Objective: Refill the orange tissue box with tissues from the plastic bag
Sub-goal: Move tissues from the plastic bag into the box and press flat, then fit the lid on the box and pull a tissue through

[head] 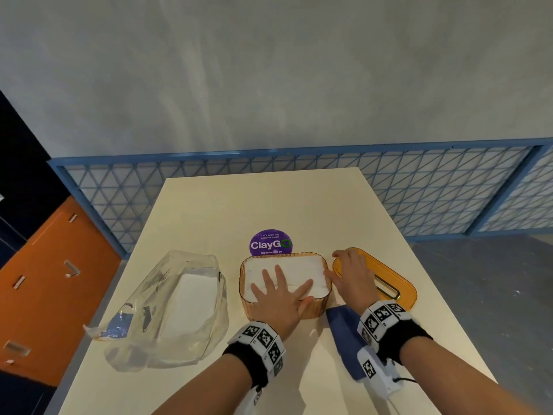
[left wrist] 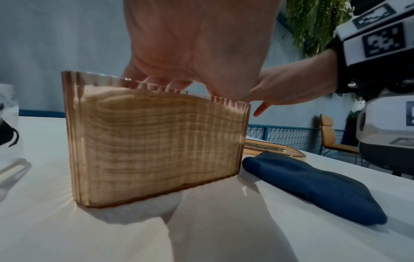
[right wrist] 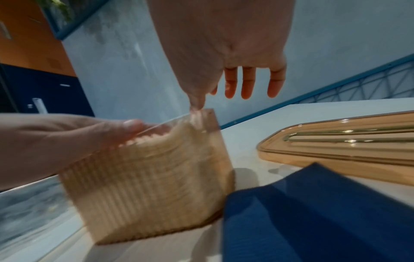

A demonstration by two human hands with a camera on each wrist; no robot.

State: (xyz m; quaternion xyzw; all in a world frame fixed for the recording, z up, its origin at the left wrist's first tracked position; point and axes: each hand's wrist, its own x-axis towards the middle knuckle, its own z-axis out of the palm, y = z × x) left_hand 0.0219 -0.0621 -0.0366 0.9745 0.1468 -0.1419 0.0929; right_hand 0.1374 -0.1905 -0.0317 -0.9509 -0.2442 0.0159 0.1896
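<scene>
The orange ribbed tissue box (head: 324, 298) (left wrist: 154, 141) (right wrist: 152, 191) stands lidless in the middle of the table, filled with a white tissue stack (head: 299, 265). My left hand (head: 279, 292) (left wrist: 192, 53) lies flat with spread fingers, pressing down on the tissues. My right hand (head: 351, 274) (right wrist: 226, 53) is open beside the box's right end, its thumb touching the rim and its fingers hanging above the orange lid (head: 398, 283) (right wrist: 349, 141). The clear plastic bag (head: 167, 307) with more white tissues lies to the left.
A folded blue cloth (head: 342, 333) (left wrist: 313, 186) (right wrist: 313, 212) lies just in front of the lid, right of the box. A purple round sticker (head: 270, 242) is behind the box. The cream table (head: 269, 205) ends at a blue mesh railing (head: 419, 187).
</scene>
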